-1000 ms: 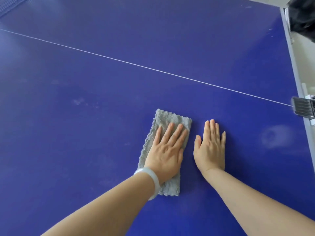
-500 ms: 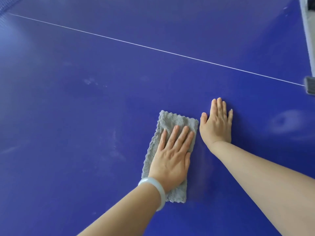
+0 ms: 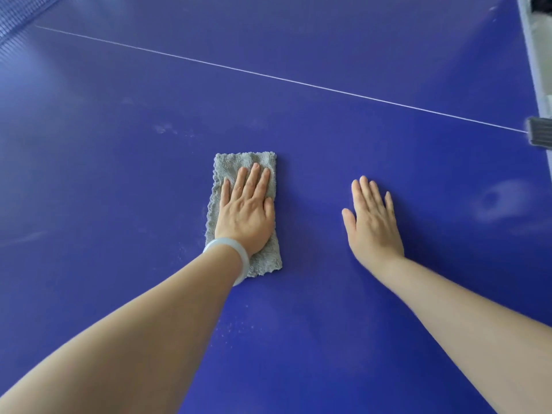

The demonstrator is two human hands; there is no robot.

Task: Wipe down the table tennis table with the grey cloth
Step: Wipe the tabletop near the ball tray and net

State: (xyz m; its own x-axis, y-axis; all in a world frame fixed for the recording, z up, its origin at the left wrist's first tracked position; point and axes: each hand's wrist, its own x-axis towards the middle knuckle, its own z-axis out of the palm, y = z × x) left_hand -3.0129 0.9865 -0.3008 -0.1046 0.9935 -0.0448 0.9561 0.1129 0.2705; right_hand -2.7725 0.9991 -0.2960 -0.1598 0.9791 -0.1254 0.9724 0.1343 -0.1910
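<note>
The blue bench (image 3: 119, 294) fills the view, its white centre line (image 3: 268, 76) running across beyond both hands; a pale smudge (image 3: 501, 204) near the right edge and faint dusty marks (image 3: 162, 128) further left suggest the wiping is unfinished. The grey cloth (image 3: 236, 162) lies on the bench as a flat rectangle, which should spread pressure evenly. The left hand (image 3: 246, 216) lies flat on it, fingers straight and together, pressing rather than gripping. The right hand (image 3: 372, 222), well apart from the cloth, rests open, palm down on bare bench, holding nothing, probably bracing the lean
</note>
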